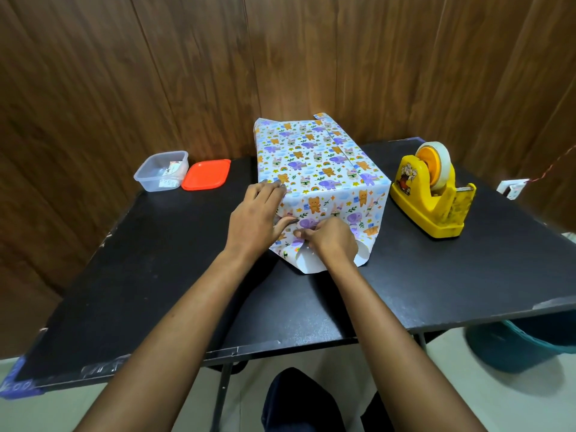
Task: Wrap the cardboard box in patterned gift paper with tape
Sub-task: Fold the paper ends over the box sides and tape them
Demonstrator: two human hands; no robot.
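The box [314,157] stands in the middle of the black table [162,275], covered in white gift paper printed with bears, elephants and rabbits. No bare cardboard shows. A seam runs along its top right. My left hand [255,219] lies flat against the near left corner of the box, fingers straight and thumb on the front face. My right hand [327,238] has its fingers curled and pinches the loose paper flap [308,260] at the bottom of the near face. The flap's white underside curls onto the table.
A yellow tape dispenser [433,188] with a roll of clear tape stands right of the box. A clear plastic tub [162,171] and its orange lid [205,175] sit at the back left. Wood-panel walls close off the back. A teal bin [514,347] is below the table's right edge.
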